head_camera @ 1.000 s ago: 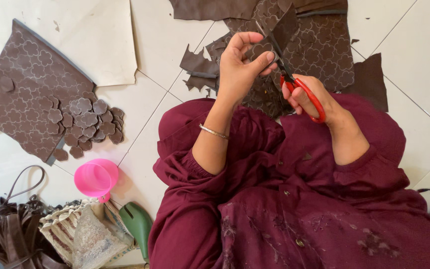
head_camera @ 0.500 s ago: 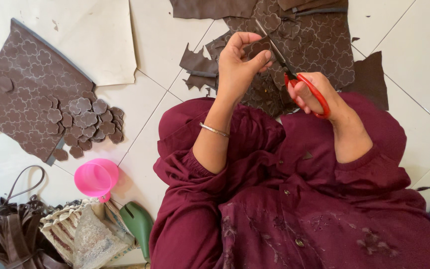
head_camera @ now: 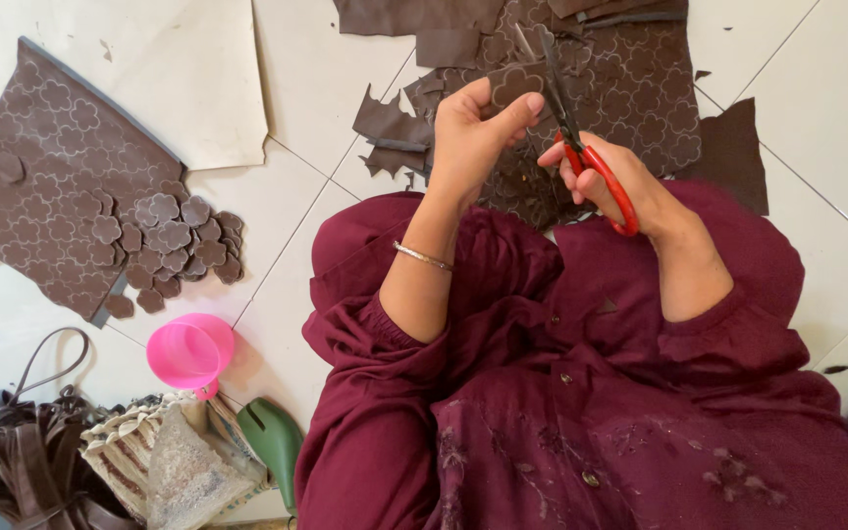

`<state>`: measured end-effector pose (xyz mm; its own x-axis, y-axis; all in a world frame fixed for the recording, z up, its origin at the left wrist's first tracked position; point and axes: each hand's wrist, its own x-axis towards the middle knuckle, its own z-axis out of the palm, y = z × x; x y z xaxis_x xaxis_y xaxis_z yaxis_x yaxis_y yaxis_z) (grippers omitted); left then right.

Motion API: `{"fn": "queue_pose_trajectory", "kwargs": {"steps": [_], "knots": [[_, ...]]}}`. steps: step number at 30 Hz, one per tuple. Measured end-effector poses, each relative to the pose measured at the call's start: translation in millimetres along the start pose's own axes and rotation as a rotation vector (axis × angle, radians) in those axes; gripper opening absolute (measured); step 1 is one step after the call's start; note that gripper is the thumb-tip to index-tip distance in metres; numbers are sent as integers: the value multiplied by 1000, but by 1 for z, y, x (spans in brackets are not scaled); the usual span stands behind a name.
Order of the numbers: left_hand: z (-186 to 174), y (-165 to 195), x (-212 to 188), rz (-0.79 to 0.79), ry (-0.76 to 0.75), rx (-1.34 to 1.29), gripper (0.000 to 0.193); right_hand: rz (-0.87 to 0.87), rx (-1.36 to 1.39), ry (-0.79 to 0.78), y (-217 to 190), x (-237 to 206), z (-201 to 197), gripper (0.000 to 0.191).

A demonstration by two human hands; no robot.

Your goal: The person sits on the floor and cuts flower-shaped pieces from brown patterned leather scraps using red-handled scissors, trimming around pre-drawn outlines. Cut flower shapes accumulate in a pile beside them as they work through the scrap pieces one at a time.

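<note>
A pile of cut flower shapes (head_camera: 174,238) is seen on the floor at far left, beside a pink cup (head_camera: 189,351). A brown flower-shaped piece (head_camera: 516,83) is pinched by the left hand (head_camera: 473,132), while red-handled scissors (head_camera: 581,137) are gripped by the right hand (head_camera: 606,177), blades just beside the piece.

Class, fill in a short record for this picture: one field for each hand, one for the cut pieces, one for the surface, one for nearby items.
Left hand: pinches a brown flower-shaped piece
Right hand: holds red-handled scissors, blades at the piece
Cut pieces: pile of brown flower shapes on a patterned brown sheet
Surface: white tiled floor
Nearby: pink cup
</note>
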<state>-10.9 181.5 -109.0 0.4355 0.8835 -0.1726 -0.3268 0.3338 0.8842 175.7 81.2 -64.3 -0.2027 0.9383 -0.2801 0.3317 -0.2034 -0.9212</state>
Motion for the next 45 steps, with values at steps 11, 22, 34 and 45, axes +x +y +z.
{"fn": "queue_pose_trajectory", "kwargs": {"steps": [11, 22, 34, 45], "knots": [[0, 0, -3, -1, -59, 13, 12, -25, 10, 2, 1, 1, 1, 102], [1, 3, -2, -16, -53, 20, 12, -34, 48, 8, 3, 1, 0, 96], [0, 2, -2, 43, -38, 37, 15, 16, 24, -22, 1, -1, -9, 96], [6, 6, -7, 146, 79, 315, 17, 16, 84, -57, 0, 1, -1, 98]]}}
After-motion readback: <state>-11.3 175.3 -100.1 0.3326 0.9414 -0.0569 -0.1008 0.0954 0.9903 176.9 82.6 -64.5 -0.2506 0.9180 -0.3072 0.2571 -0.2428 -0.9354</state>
